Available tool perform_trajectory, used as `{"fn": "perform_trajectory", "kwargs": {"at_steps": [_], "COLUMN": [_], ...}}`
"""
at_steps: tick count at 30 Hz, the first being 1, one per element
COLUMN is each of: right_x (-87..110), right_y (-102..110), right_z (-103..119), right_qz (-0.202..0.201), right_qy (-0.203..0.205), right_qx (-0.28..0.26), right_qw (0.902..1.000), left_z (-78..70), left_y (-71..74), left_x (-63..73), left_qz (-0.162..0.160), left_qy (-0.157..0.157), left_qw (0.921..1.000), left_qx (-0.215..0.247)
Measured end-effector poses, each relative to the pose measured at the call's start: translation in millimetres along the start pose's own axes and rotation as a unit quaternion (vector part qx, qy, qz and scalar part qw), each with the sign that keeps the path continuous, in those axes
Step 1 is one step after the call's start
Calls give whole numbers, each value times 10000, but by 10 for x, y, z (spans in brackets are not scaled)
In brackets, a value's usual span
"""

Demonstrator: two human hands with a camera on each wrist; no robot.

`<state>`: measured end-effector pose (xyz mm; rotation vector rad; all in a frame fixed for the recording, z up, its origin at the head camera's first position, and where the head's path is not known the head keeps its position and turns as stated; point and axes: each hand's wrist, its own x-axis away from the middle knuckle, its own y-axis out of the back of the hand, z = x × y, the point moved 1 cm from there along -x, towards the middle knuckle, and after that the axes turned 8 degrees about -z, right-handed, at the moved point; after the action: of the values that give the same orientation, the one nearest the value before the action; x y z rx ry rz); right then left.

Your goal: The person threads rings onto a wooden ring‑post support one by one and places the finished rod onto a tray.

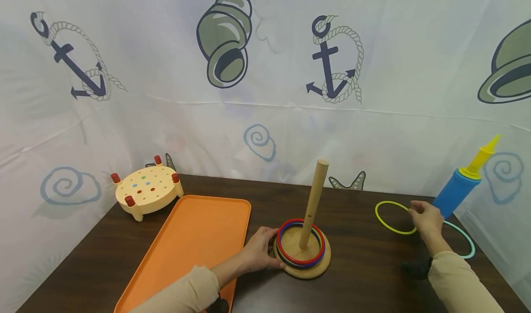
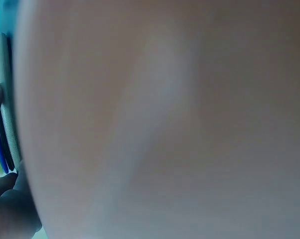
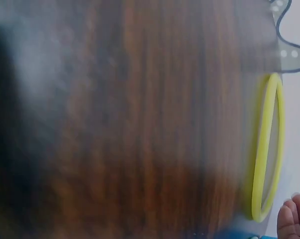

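Observation:
A wooden ring-toss stand (image 1: 313, 202) with an upright peg and round base rises from the table. Red, blue and dark rings (image 1: 299, 261) lie stacked around the peg on its base. My left hand (image 1: 259, 253) holds the left edge of this base between thumb and fingers; in the left wrist view the base's rim (image 2: 6, 94) shows at the far left, fingers against it. Over at the right, my right hand (image 1: 427, 218) hovers by the right side of a yellow ring (image 1: 380, 215), loosely bent fingers (image 3: 287, 221) close to it with nothing between them.
A light-teal ring (image 1: 470, 245) lies right of my right hand, by a blue hand pump (image 1: 458, 191) with a yellow nozzle. An orange tray (image 1: 199, 230) lies left of the stand. Behind it sits a cream pegged disc (image 1: 145, 188). A patterned curtain (image 1: 282, 133) borders the table.

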<state>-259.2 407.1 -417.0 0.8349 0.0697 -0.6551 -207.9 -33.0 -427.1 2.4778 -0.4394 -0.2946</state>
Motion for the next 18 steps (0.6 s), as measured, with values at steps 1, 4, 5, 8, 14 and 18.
{"fn": "perform_trajectory", "kwargs": {"at_steps": [1,4,5,8,14,18], "right_x": [-10,-42,-50,-77,-126,-146], "right_y": [-1,-9,-12,-16,-2,3], "right_z": [-4,-12,-15,-28,-68,-77], "right_qz": [38,141,179,297,567,696], "right_qy": [19,18,0,-81,-3,137], "right_qx": [26,56,73,98,312,419], "right_qw": [10000,9999,9998,9995,9979,9966], "left_z": [1,4,5,6,0,-5], "left_y": [0,-4,-5,-5,-6,-12], "left_x": [0,1,1,1,9,19], "left_qz": [2,13,12,0,-8,41], "left_qy": [4,48,56,44,4,56], "left_qw": [10000,10000,9999,10000,10000,9993], "left_qx": [12,84,104,86,91,376]}}
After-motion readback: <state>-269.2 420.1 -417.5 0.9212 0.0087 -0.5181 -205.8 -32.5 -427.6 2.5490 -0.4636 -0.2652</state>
